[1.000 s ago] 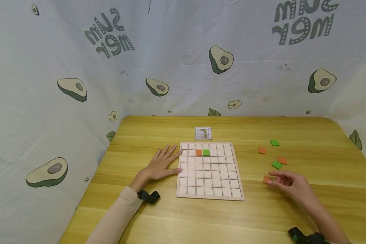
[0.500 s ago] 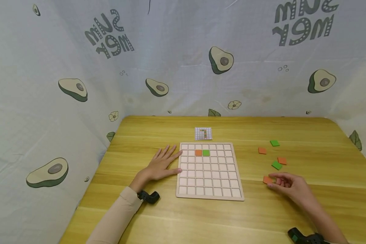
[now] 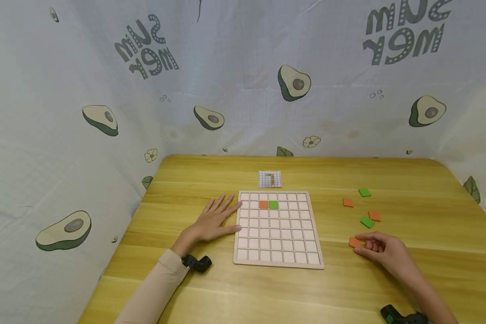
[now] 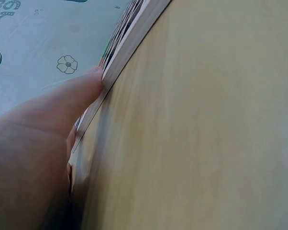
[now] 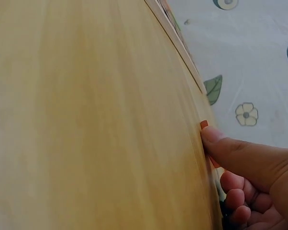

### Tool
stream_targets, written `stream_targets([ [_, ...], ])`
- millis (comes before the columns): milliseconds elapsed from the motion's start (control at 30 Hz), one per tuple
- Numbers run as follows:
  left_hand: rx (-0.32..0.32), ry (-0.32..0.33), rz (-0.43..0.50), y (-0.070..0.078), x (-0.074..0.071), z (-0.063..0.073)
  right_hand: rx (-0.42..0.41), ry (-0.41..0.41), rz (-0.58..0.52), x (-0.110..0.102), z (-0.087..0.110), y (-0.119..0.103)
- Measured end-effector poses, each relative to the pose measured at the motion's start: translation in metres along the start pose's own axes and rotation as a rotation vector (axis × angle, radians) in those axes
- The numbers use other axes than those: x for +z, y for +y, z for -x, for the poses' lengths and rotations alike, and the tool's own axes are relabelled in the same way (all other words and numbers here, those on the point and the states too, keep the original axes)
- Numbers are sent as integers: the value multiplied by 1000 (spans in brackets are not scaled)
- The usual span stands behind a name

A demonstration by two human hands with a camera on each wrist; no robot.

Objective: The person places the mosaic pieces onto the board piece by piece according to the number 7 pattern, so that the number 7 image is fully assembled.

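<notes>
My left hand (image 3: pixel 212 221) lies with fingers spread on the table, its thumb and a fingertip at the left edge of a pale wooden grid board (image 3: pixel 249 262). In the left wrist view, the thumb (image 4: pixel 82 88) presses against the board's side. An orange square tile (image 3: pixel 265 204) and a green one (image 3: pixel 273 204) sit side by side in the board's second row. To the board's right, my right hand (image 3: pixel 384 253) pinches another orange square tile (image 3: pixel 354 242) by its edges between thumb and index finger, its other fingers curled. That tile (image 5: pixel 204 124) peeks out past the thumb in the right wrist view.
Beyond my right hand lie loose green tiles (image 3: pixel 364 192) and orange tiles (image 3: pixel 348 202); one green tile (image 3: pixel 367 222) lies close against an orange one (image 3: pixel 374 216). A small printed grid card (image 3: pixel 269 179) lies behind the board. A printed cloth (image 3: pixel 243 90) hangs behind the wooden table (image 3: pixel 210 297).
My right thumb and index finger have shifted to opposite edges of the orange tile, which has turned slightly. The left hand stays in place; the head view has tilted a little.
</notes>
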State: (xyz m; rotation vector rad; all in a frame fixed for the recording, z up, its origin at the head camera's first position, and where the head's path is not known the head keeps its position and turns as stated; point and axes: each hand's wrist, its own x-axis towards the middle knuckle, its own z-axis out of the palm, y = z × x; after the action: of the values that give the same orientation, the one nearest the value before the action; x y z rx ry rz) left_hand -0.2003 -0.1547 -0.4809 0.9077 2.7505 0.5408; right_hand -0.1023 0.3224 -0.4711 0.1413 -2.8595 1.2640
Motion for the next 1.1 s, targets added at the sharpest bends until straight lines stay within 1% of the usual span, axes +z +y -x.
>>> stream_targets([
  [400, -7, -11, -8, -3, 3, -1, 8, -30, 25, 2, 0, 3],
  [700, -5, -2, -10, -3, 4, -1, 14, -20, 29, 2, -1, 0],
  [933, -2, 7, -9, -3, 4, -2, -24, 4, 17, -1, -5, -5],
  [1100, 0, 10, -17, -3, 4, -3, -27, -4, 22, -3, -8, -11],
])
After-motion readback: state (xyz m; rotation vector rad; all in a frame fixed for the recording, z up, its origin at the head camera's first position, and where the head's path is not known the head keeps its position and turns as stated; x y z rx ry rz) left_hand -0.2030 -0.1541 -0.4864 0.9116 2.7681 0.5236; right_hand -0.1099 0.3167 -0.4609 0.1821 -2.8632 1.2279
